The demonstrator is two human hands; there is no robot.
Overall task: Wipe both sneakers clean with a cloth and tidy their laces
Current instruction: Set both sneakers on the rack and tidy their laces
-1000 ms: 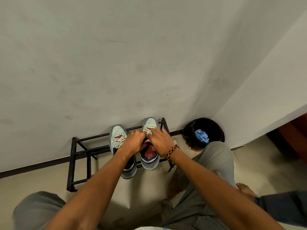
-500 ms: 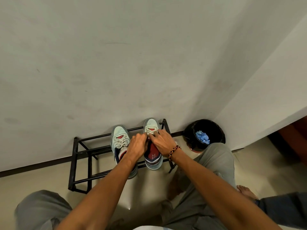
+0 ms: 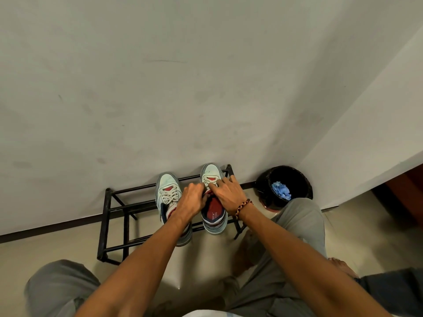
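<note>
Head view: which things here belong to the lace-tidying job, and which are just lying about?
In the job:
right sneaker, with its laces under both hands
left sneaker
left hand
right hand

Lying about:
black shoe rack
black bin
blue crumpled material inside the bin

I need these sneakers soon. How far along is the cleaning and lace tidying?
The left sneaker on the rack looks laced up. In hand: the left hand and right hand work the laces of the right sneaker. No hand holds a cloth; a blue wad sits in the bin. Whether wiping is finished can't be judged.
</note>
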